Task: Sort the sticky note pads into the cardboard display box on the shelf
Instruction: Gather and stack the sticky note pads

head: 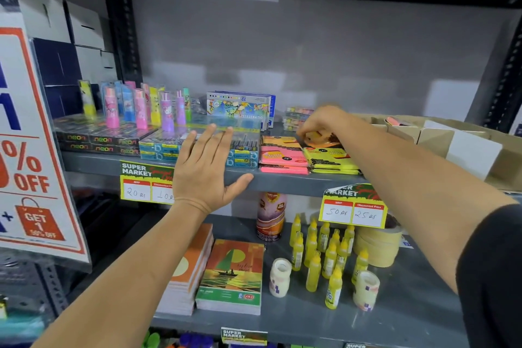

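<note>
On the upper shelf lie a stack of pink sticky note pads [281, 154] and, to its right, a stack of yellow sticky note pads [332, 161]. My right hand [322, 121] reaches over the yellow stack with its fingers closed on an orange sticky note pad [319, 138]. The cardboard display box [440, 135], with white dividers inside, stands at the right end of the same shelf behind my right forearm. My left hand [206, 169] hovers flat with fingers spread in front of the shelf edge, left of the pink pads, holding nothing.
Left of the pads sit blue pen boxes [161, 148], black neon boxes [96, 143] and upright colourful tubes [135, 107]. An oil pastel box [238, 107] leans at the back. The lower shelf holds notebooks [231, 274], yellow glue bottles [324, 251] and tape rolls [378, 243].
</note>
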Demonstrator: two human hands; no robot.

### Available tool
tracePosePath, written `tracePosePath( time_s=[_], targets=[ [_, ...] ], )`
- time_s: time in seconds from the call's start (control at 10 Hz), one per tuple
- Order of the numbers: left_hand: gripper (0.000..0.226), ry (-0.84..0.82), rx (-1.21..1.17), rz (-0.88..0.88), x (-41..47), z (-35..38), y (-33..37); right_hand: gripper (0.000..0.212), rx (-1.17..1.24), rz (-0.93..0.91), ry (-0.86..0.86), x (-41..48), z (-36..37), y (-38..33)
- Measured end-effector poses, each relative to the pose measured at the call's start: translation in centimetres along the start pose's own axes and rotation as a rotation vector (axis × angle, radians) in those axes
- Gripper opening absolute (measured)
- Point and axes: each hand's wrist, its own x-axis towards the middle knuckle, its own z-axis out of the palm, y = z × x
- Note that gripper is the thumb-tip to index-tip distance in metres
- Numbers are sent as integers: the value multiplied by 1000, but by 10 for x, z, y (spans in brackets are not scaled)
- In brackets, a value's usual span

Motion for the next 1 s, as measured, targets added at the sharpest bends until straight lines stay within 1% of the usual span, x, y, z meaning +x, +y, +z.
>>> tracePosePath(
  time_s=[0.1,0.2,0.3,0.4,0.5,0.6,0.7,0.8,1.0],
  targets=[
    [83,-6,3,0,0,1,-1,32,0,26,202,-7,-13,2],
    [83,-4,10,7,0,0,-1,30,71,-1,199,-19,-26,-3],
    [83,-4,14,4,-1,0,0,28,236,-38,65,-20,-27,-11],
    [83,-5,16,-1,0,0,-1,31,293,-76,80,-22,-20,-23],
    [82,-2,11,2,0,-1,0,37,316,-128,164,-23,-12,-33],
    [81,6,-1,2,0,-1,-1,45,315,-156,98,-25,-6,-41],
    [81,13,-4,1,1,-1,0,62,252,-189,-83,-31,0,-46],
    [82,2,-2,1,0,-1,0,68,212,-200,-102,-33,5,-47],
    [83,-9,-5,-1,0,-1,-1,64,363,-202,-86,-34,5,-39]
  ],
)
